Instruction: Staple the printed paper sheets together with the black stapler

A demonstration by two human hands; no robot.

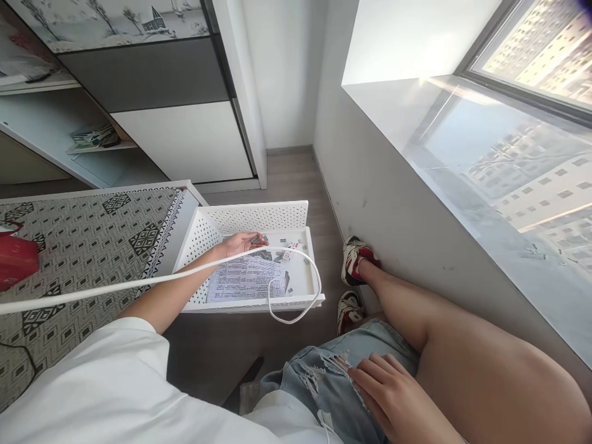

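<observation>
My left hand (240,243) reaches into a white box with perforated sides (259,216). Its fingers are bent together at the far side, by small grey pieces; what they hold is too small to make out. A printed sheet of paper (245,280) lies on the box floor. Around it are scattered grey scraps (266,254) and a white tag with red print (290,250). My right hand (383,391) rests on my denim shorts (319,370), fingers stretched out and holding nothing.
A white cable (139,283) crosses in front of my left arm and loops over the box. On the left is a patterned bed cover (92,246) with a red bag (18,262). A wardrobe (185,142) stands behind; a wall and glossy windowsill (462,160) flank the right.
</observation>
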